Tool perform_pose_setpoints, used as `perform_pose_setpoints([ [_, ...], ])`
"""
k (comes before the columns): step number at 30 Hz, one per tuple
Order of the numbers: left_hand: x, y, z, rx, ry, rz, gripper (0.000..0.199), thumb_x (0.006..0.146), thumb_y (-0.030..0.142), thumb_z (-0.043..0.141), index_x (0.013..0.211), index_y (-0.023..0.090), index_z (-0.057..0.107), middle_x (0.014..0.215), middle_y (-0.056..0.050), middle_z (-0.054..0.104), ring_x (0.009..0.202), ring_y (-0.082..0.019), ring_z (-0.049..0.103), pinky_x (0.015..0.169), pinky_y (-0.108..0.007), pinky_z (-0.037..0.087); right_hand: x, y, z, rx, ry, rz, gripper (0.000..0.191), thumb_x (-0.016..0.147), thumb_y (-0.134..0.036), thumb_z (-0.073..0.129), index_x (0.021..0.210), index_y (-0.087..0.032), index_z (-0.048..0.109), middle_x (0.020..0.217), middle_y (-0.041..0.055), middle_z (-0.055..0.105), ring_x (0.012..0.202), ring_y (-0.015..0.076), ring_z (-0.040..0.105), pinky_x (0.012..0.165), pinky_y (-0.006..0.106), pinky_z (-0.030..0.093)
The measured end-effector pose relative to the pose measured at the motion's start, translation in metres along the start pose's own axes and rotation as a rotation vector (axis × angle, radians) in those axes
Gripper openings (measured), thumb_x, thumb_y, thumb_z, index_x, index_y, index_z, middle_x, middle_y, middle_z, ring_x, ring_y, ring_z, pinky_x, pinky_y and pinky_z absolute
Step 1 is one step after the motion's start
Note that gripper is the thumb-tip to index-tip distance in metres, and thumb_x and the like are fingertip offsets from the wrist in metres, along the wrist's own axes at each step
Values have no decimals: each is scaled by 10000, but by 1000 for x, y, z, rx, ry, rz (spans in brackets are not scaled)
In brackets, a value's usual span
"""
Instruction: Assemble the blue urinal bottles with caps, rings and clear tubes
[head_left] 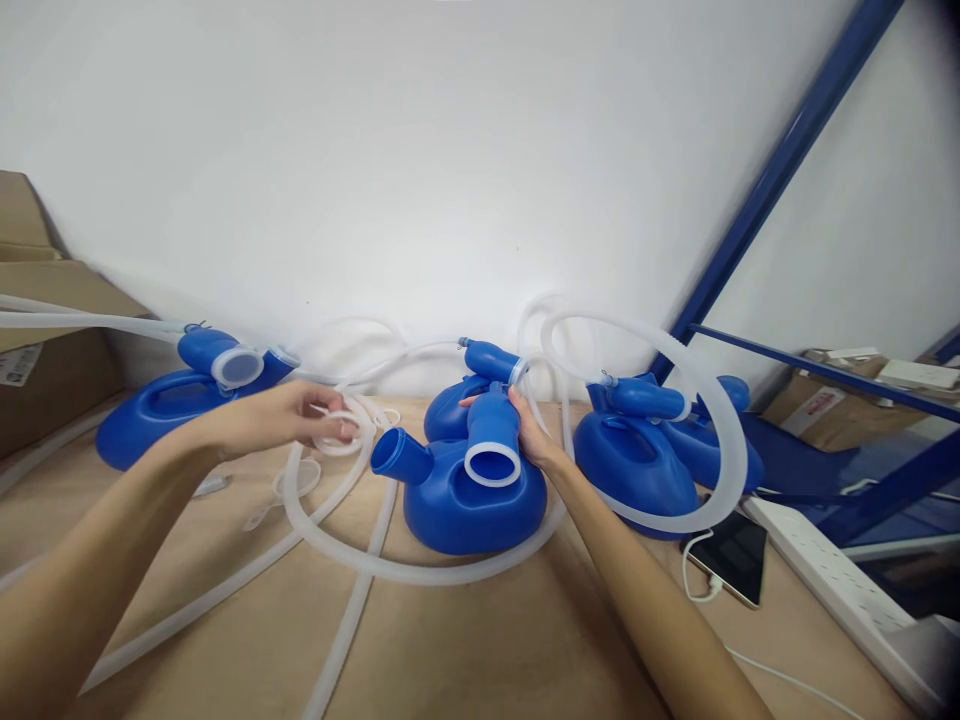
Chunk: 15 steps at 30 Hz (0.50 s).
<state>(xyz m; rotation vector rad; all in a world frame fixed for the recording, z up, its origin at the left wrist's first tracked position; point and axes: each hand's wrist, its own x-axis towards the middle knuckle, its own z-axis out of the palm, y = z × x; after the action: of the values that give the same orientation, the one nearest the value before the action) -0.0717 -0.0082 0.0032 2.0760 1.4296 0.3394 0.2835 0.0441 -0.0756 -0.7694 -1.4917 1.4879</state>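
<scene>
My left hand (319, 415) is closed, its fingers pinching a white plastic ring (335, 447) above the table. My right hand (531, 430) wraps round the side of a blue funnel-shaped urinal head (493, 420), whose white-rimmed mouth faces me. Directly beneath that head is a blue urinal bottle (474, 530) with an uncapped neck pointing left. A translucent hose (450, 573) curves in front of the bottle. Behind it is another blue bottle (444, 408), with a second head (491, 360) above. A thin clear strap (262, 515) lies near my left forearm.
More blue bottles stand left (150, 415) and right (634, 470), with looped hoses. A phone (731, 555) on a white cable and a power strip (832, 575) lie at right. Cardboard boxes (56, 390) are at far left, a blue metal frame (780, 180) at right, a white wall behind.
</scene>
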Motion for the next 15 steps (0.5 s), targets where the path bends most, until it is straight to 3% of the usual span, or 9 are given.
perform_pose_setpoints([
  [2, -5, 5, -1, -219, 59, -8, 520, 873, 722, 624, 958, 220, 732, 1144, -73, 764, 1173, -311, 682, 940, -378, 612, 0, 0, 0, -3, -9, -2, 727, 923, -813, 481, 1297, -249, 746, 989, 88, 803, 1016, 313, 739, 845, 413, 622],
  [4, -7, 15, 5, -328, 20, 27, 458, 868, 670, 684, 1003, 239, 761, 1267, -74, 735, 1240, -326, 655, 1023, -416, 586, 1, 1, -1, 5, -18, -8, 723, 913, -818, 492, 1265, -247, 762, 980, 86, 803, 1016, 315, 738, 851, 410, 620],
  [8, -6, 32, 22, -127, -1, 167, 419, 885, 658, 672, 916, 254, 777, 1410, -60, 672, 1366, -346, 564, 1097, -414, 516, 2, 4, -4, 17, -25, 0, 714, 908, -825, 492, 1200, -246, 789, 964, 84, 801, 1009, 314, 737, 853, 412, 617],
  [11, -4, 37, 27, -50, -12, 209, 399, 911, 625, 637, 900, 246, 762, 1215, -58, 754, 1236, -322, 648, 976, -365, 556, 3, 6, -5, 11, -15, 13, 720, 889, -845, 493, 1153, -252, 804, 948, 87, 799, 992, 317, 738, 834, 415, 619],
  [15, -3, 35, 29, -62, -24, 110, 383, 839, 617, 706, 888, 240, 747, 995, -31, 786, 995, -273, 740, 850, -318, 575, 3, 7, -5, 22, -9, 2, 700, 888, -834, 511, 1146, -254, 805, 924, 82, 797, 983, 316, 739, 827, 414, 613],
])
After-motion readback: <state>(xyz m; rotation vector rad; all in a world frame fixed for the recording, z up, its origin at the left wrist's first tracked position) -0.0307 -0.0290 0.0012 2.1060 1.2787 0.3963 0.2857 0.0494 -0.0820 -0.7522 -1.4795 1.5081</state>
